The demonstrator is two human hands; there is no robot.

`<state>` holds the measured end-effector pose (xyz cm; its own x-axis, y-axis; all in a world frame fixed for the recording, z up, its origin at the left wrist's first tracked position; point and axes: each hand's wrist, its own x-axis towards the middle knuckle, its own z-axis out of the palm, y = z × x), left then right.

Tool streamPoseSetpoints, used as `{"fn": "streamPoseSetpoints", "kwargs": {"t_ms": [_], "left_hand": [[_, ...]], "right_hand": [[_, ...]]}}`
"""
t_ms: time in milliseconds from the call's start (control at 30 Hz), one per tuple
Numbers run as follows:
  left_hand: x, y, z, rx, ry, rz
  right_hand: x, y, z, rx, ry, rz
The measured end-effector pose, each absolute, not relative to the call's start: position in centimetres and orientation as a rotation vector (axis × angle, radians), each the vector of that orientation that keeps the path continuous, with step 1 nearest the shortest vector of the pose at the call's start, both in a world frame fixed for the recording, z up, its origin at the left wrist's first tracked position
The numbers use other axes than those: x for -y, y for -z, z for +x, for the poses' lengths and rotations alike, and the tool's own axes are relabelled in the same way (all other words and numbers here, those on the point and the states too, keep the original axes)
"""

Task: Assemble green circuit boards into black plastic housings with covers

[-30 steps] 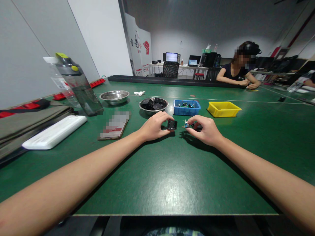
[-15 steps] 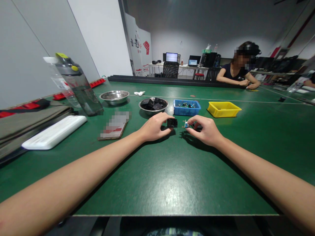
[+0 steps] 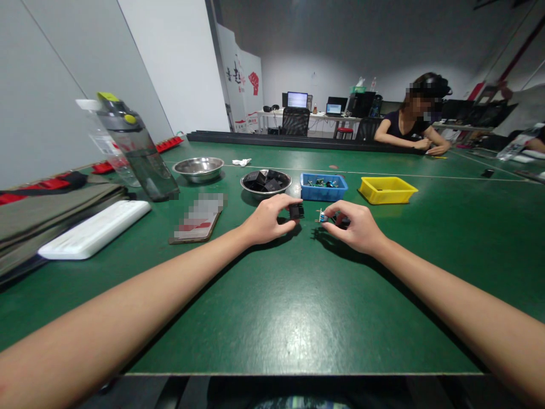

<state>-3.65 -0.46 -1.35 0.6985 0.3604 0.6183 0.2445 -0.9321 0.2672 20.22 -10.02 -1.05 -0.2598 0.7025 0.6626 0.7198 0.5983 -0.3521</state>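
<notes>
Between thumb and fingers, my left hand (image 3: 272, 220) grips a small black plastic housing (image 3: 297, 211) just above the green table. Facing it across a narrow gap, my right hand (image 3: 355, 224) pinches a small electronic part (image 3: 322, 216) with a blue-and-white body and metal pins pointing left. Something dark shows under the right fingers, partly hidden. Behind the left hand stands a steel bowl (image 3: 252, 191) holding several black housings (image 3: 272, 184). Small electronic parts (image 3: 327, 183) lie in a blue bin (image 3: 323, 193) behind the gap between my hands.
A yellow bin (image 3: 387, 196) sits at the right, a second steel bowl (image 3: 198, 169) further left. Left of my arm are a phone (image 3: 200, 218), a white power strip-like bar (image 3: 96, 230) and a grey bottle (image 3: 142, 153). Across the table a person (image 3: 411, 125) sits.
The black housing has turned slightly in my left hand and shifted a little left. My right hand and the part in it have barely moved.
</notes>
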Motion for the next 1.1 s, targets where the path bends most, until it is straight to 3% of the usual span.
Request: {"fn": "streamPoseSetpoints", "kwargs": {"t_ms": [1100], "left_hand": [[0.21, 1.57, -3.55, -0.62, -1.043, 2.818]], "right_hand": [[9.92, 1.11, 20.27, 2.032, 0.073, -1.092]]}}
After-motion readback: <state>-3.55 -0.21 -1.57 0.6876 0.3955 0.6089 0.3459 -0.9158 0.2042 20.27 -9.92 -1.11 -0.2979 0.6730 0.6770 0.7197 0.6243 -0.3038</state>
